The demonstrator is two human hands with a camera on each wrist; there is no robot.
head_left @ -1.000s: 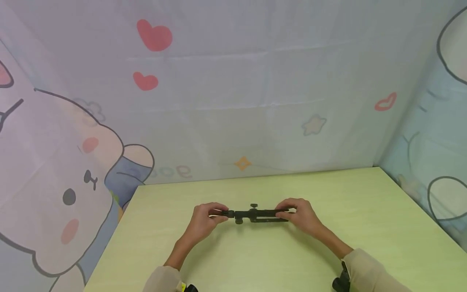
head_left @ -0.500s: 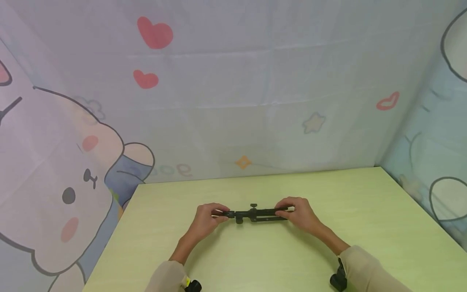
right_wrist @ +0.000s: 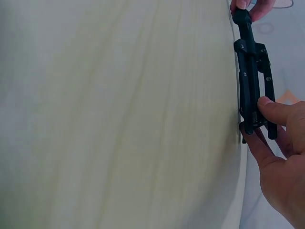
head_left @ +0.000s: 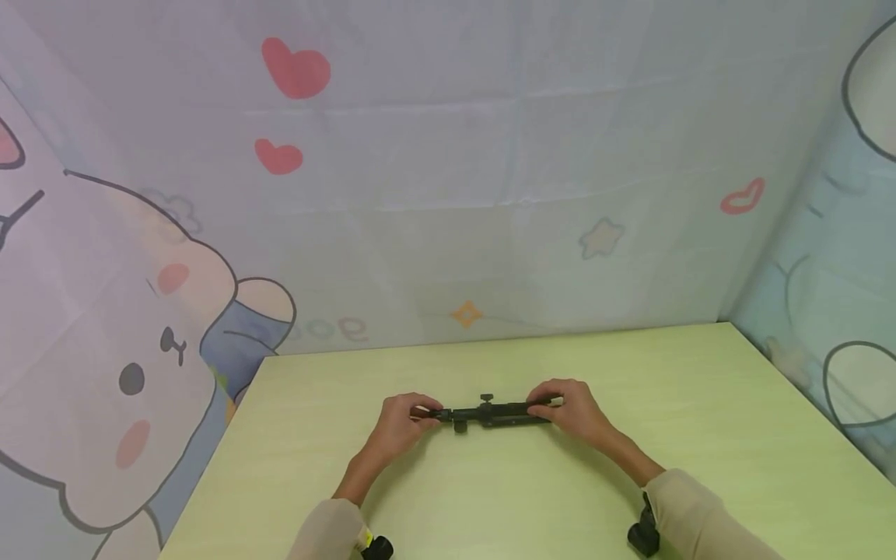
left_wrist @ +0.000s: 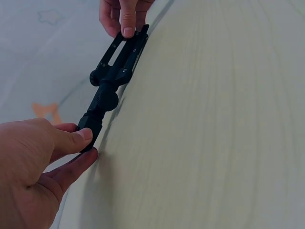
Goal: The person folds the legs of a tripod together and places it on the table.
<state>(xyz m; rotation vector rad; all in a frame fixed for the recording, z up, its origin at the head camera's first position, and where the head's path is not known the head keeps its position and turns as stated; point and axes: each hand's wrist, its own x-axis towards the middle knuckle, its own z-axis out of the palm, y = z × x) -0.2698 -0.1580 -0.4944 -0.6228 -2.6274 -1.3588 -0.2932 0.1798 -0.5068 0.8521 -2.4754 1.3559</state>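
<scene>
A black mini tripod (head_left: 490, 414), its legs folded together, is held sideways above the table between both hands. My left hand (head_left: 400, 424) pinches its narrow head end between thumb and fingers; the left wrist view shows the thumb on the knurled black collar (left_wrist: 89, 128). At the other end my right hand (head_left: 570, 408) grips the leg ends, and the right wrist view has the thumb lying across one leg (right_wrist: 249, 90). Two knobs stick out from the tripod's middle, one up and a rounder one (left_wrist: 107, 100) below. The fingers hide both tips.
A pale yellow-green table (head_left: 518, 498) spreads under the hands. Behind it hangs a cloth backdrop (head_left: 448, 171) with hearts and a cartoon rabbit, meeting the table's back edge. Small black cameras (head_left: 644, 537) are strapped at the wrists below beige sleeves (head_left: 700, 513).
The left hand has shifted slightly right along the tripod's head end, covering more of it. The right hand keeps its hold, and the tripod stays nearly in the same place.
</scene>
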